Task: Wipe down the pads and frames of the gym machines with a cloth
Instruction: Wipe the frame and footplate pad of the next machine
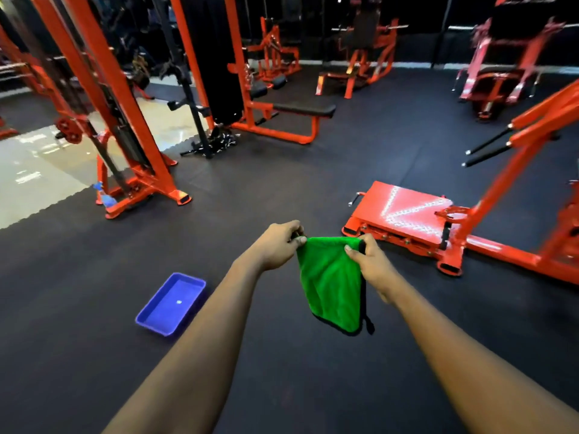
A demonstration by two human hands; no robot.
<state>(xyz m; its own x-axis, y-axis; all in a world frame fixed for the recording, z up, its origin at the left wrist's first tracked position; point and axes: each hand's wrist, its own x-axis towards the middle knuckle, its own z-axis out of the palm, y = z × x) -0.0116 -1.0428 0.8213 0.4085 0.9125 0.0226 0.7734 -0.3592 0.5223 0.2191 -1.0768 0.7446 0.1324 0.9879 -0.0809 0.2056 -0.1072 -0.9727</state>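
A green cloth (pixel 330 283) with a black edge hangs in front of me over the dark rubber floor. My left hand (pixel 277 244) pinches its upper left corner and my right hand (pixel 372 261) pinches its upper right corner. To the right stands an orange machine with a flat footplate (pixel 404 208) and black-tipped handles (pixel 488 145). Straight ahead is an orange machine with a black bench pad (pixel 305 109). An orange cable tower (pixel 125 120) rises at the left.
A blue plastic tray (pixel 170 303) lies on the floor to my lower left. A blue spray bottle (pixel 105 195) stands by the cable tower's base. More orange machines (pixel 501 73) line the back wall. Pale shiny flooring (pixel 37 164) adjoins the rubber mat at left.
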